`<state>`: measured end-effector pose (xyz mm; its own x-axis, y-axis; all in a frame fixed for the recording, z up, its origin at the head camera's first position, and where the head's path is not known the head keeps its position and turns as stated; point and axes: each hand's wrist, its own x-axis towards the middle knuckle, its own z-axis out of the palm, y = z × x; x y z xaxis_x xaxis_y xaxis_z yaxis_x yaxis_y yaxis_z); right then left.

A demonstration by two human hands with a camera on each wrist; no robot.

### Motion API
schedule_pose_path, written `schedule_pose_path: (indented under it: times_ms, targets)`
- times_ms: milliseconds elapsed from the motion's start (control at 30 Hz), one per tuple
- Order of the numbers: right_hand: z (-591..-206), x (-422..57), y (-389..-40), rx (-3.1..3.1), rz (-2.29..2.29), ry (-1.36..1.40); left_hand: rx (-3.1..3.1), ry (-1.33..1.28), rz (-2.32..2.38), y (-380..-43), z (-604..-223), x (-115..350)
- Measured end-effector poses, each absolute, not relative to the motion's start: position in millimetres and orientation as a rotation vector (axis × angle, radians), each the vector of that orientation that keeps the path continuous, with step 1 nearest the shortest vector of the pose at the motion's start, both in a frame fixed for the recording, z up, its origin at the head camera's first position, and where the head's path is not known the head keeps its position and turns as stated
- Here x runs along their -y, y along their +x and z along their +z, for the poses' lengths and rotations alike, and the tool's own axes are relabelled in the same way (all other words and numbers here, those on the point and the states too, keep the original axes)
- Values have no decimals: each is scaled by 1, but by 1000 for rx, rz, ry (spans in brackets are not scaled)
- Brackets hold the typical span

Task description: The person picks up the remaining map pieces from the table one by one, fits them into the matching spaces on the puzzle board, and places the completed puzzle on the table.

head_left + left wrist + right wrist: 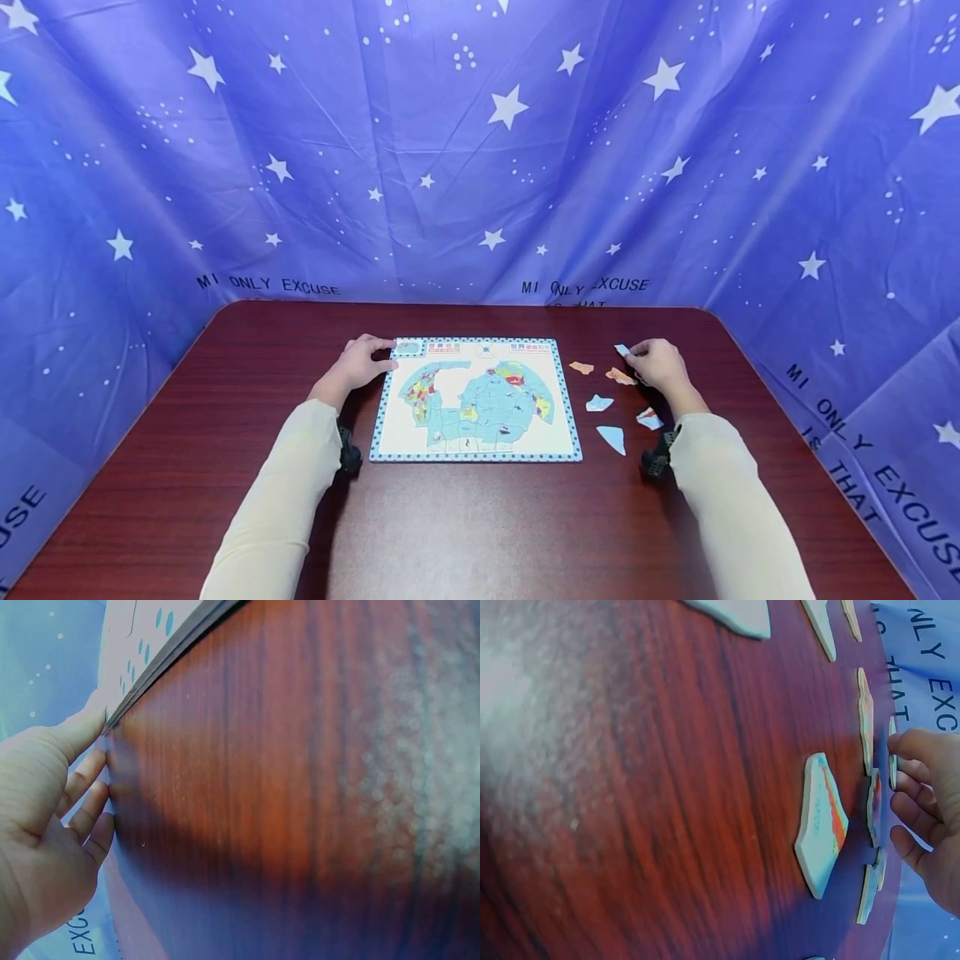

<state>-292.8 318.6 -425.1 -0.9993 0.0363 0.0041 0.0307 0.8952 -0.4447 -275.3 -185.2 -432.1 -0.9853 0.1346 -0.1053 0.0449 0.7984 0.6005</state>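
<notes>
Map puzzle [450,387]: pc [621,349] pinched by R hand [662,367], 2 o'clock; edge touched by relaxed L hand [357,365], 10 o'clock. Pick-up prob. in hand; fitting needed next.

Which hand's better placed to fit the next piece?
Right, probably: the right hand pinches a light-blue piece near the loose pieces, while the left hand is at the left edge of the puzzle board.

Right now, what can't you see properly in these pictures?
Head view: the smallest print on the world-map puzzle board, too tiny to read.
Left wrist view: most of that board, cut off by the picture's top edge.
Right wrist view: the printed face of the puzzle piece in the right grip, turned edge-on.
</notes>
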Motion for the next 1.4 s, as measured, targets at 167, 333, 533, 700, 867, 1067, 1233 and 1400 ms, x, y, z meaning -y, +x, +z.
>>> schedule_pose_path:
  times_ms: [167,333,533,700,867,1067,1233,1400]
  targets:
    - [-423,-318,-291,3068,771,-23,-2835,137,948,-276,-432,185]
    - [-421,-316,-289,3075,783,40,-2826,143,943,-276,-432,185]
    - [-418,-310,-285,3042,763,124,-2831,146,929,-276,-432,185]
    - [-417,-304,-284,3048,799,154,-2842,150,930,-274,-432,186]
    - [-413,-297,-283,3072,840,166,-2842,162,926,-274,-431,186]
    - [-410,-290,-282,3088,857,212,-2839,158,914,-274,-429,186]
    - [-407,-283,-281,3104,863,238,-2841,152,910,-274,-430,185]
    - [-408,-276,-281,3095,809,289,-2838,145,911,-275,-432,185]
